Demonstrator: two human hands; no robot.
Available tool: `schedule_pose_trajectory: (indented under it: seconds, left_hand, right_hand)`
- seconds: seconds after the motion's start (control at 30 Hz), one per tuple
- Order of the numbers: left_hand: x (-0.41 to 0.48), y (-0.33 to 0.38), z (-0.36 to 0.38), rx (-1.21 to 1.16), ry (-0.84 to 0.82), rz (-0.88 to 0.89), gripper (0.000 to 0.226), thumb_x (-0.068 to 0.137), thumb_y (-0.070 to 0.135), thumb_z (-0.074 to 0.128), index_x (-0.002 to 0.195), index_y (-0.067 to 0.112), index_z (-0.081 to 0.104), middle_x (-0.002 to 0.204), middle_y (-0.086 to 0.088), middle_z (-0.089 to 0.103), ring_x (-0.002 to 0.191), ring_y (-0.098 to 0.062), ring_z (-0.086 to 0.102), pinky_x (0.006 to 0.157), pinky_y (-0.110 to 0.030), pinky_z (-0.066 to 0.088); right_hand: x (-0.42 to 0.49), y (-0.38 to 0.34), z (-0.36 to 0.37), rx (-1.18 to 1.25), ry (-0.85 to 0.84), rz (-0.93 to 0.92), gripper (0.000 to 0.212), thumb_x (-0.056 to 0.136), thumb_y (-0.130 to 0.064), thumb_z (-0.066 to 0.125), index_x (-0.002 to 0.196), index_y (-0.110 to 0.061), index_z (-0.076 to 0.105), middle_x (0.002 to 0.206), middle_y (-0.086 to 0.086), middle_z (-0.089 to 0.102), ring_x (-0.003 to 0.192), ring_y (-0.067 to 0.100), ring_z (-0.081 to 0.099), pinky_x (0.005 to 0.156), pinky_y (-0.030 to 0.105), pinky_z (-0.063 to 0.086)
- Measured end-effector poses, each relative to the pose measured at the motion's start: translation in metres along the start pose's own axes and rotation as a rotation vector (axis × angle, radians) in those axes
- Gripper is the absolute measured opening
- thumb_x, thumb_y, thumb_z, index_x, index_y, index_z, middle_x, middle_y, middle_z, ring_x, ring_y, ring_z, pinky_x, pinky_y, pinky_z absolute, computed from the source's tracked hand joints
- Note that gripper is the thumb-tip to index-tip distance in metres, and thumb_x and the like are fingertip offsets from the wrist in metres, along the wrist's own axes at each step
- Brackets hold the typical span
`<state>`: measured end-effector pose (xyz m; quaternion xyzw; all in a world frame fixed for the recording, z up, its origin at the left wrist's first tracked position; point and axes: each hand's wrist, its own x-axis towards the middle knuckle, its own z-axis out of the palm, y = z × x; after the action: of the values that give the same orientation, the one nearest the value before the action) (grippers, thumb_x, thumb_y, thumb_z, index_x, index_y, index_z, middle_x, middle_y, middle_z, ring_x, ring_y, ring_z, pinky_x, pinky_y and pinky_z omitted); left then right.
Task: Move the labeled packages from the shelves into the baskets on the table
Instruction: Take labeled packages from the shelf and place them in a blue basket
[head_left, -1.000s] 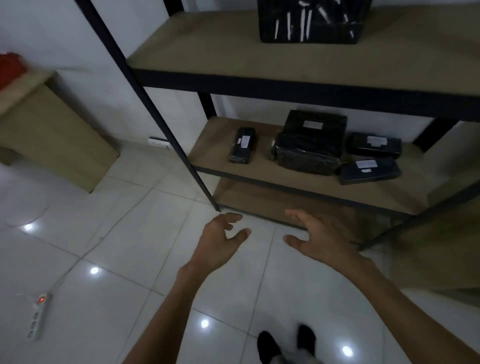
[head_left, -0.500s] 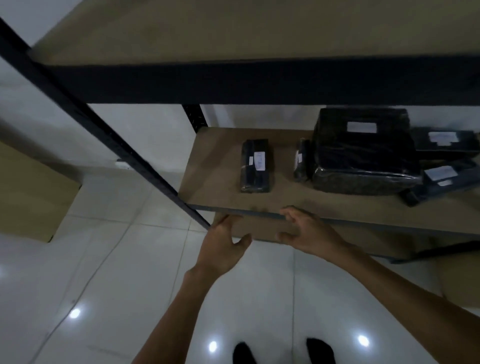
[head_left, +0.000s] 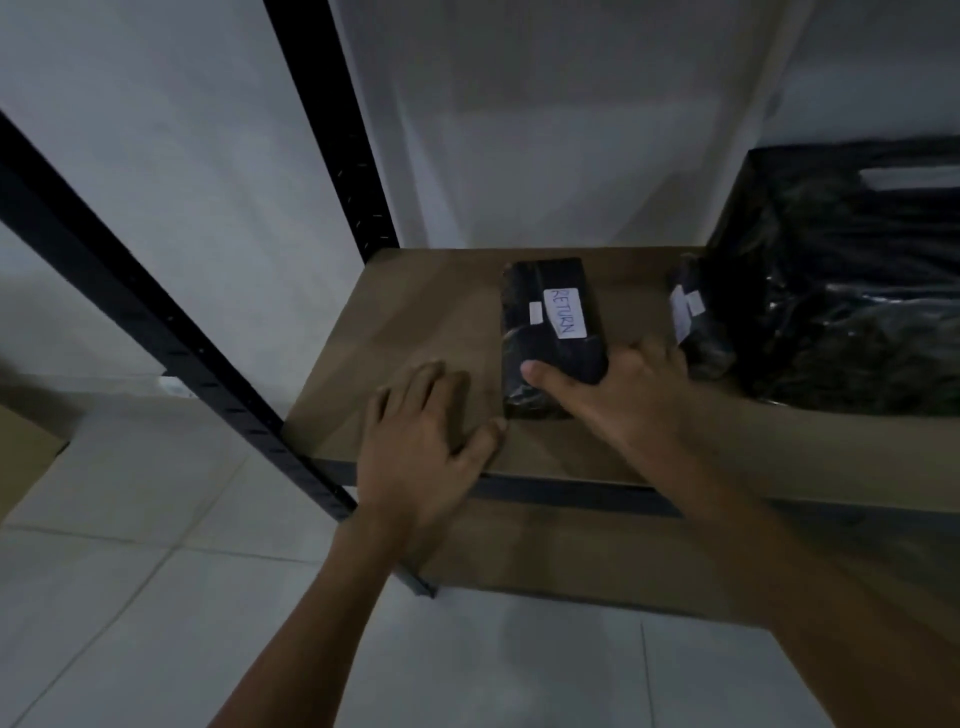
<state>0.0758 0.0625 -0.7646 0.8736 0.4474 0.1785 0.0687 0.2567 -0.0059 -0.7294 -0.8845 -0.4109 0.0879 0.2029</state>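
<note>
On the shelf (head_left: 415, 322), right hand (head_left: 623, 395) now grips the package (head_left: 524, 291).

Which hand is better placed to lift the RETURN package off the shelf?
Right. The right hand spans the RETURN package, thumb across its top, fingers down its right side. The left hand rests flat on the shelf beside it, gripping nothing.

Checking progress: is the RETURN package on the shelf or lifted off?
On the shelf: the package lies flat, label up, right hand gripping its near end.
</note>
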Motion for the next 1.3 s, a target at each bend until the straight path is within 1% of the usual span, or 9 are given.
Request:
schedule_pose_trajectory:
  seconds: [0.2,0.3,0.4,0.53,0.6,0.73,0.93,1.07,1.3]
  left_hand:
    - [-0.001,-0.001,0.014,-0.005,0.178,0.044,0.073,0.078,0.071,0.024,0.126,0.027,0.058,0.138,0.007,0.052,0.126,-0.013,0.047,0.105,-0.035,0.03]
    - [-0.006,-0.002,0.023,-0.022,0.305,0.052,0.067,0.079,0.069,0.027,0.112,0.025,0.065,0.12,0.008,0.064,0.109,-0.014,0.058,0.093,-0.031,0.039]
    - [-0.007,-0.004,0.03,-0.053,0.431,0.058,0.06,0.08,0.069,0.031,0.094,0.023,0.066,0.094,0.007,0.069,0.088,-0.016,0.062,0.079,-0.032,0.043]
    - [-0.011,-0.006,0.035,-0.026,0.498,0.117,0.055,0.083,0.068,0.035,0.084,0.021,0.062,0.081,0.006,0.066,0.078,-0.017,0.058,0.071,-0.03,0.031]
    - [-0.014,-0.006,0.035,-0.022,0.515,0.127,0.053,0.084,0.067,0.036,0.082,0.02,0.059,0.081,0.005,0.064,0.078,-0.018,0.057,0.069,-0.03,0.027]
    - [-0.013,-0.004,0.037,-0.025,0.6,0.117,0.053,0.083,0.068,0.039,0.078,0.017,0.055,0.079,0.002,0.056,0.074,-0.02,0.05,0.066,-0.031,0.028]
    - [-0.008,-0.007,0.044,-0.04,0.783,0.152,0.05,0.083,0.061,0.047,0.07,0.012,0.052,0.07,-0.002,0.049,0.066,-0.02,0.044,0.063,-0.03,0.024]
    - [-0.006,-0.008,0.048,-0.039,0.808,0.173,0.051,0.084,0.06,0.046,0.07,0.011,0.052,0.07,-0.004,0.049,0.066,-0.02,0.043,0.063,-0.03,0.024]
    - [-0.007,-0.007,0.05,-0.028,0.823,0.164,0.049,0.084,0.057,0.047,0.071,0.011,0.054,0.069,-0.004,0.049,0.066,-0.021,0.044,0.063,-0.03,0.024]
  right_hand:
    - [0.01,0.003,-0.01,0.448,-0.179,-0.105,0.058,0.062,-0.067,0.069,0.103,-0.026,0.065,0.093,-0.006,0.066,0.085,0.013,0.061,0.076,0.029,0.05]
    - [0.015,0.006,-0.003,0.566,-0.226,-0.213,0.066,0.065,-0.052,0.076,0.119,-0.017,0.061,0.108,-0.001,0.067,0.096,0.015,0.062,0.091,0.034,0.05]
    - [0.012,0.015,0.003,0.721,-0.18,-0.33,0.043,0.074,-0.038,0.075,0.111,-0.02,0.062,0.107,-0.003,0.068,0.094,0.01,0.064,0.088,0.024,0.05]
    - [0.003,0.032,-0.007,1.073,-0.107,-0.395,0.051,0.076,-0.005,0.073,0.123,-0.015,0.056,0.118,0.009,0.065,0.104,0.022,0.064,0.092,0.038,0.052]
    - [0.001,0.037,-0.015,1.061,-0.058,-0.431,0.058,0.074,0.003,0.072,0.126,-0.014,0.056,0.12,0.01,0.063,0.106,0.022,0.061,0.095,0.038,0.049]
    - [0.0,0.04,-0.019,0.909,-0.035,-0.541,0.063,0.075,0.004,0.072,0.128,-0.022,0.052,0.126,0.006,0.058,0.114,0.018,0.055,0.101,0.027,0.042]
    - [0.003,0.041,-0.009,0.866,-0.006,-0.616,0.061,0.077,0.001,0.071,0.127,-0.028,0.05,0.122,-0.003,0.055,0.107,0.008,0.054,0.089,0.012,0.045]
    - [0.006,0.042,-0.009,0.795,-0.037,-0.611,0.058,0.08,-0.005,0.07,0.127,-0.03,0.046,0.116,-0.012,0.049,0.104,0.005,0.051,0.086,0.012,0.046]
    - [0.024,0.038,0.002,0.93,-0.138,-0.567,0.059,0.081,-0.006,0.068,0.126,-0.029,0.037,0.113,-0.004,0.056,0.11,0.014,0.053,0.092,0.023,0.047]
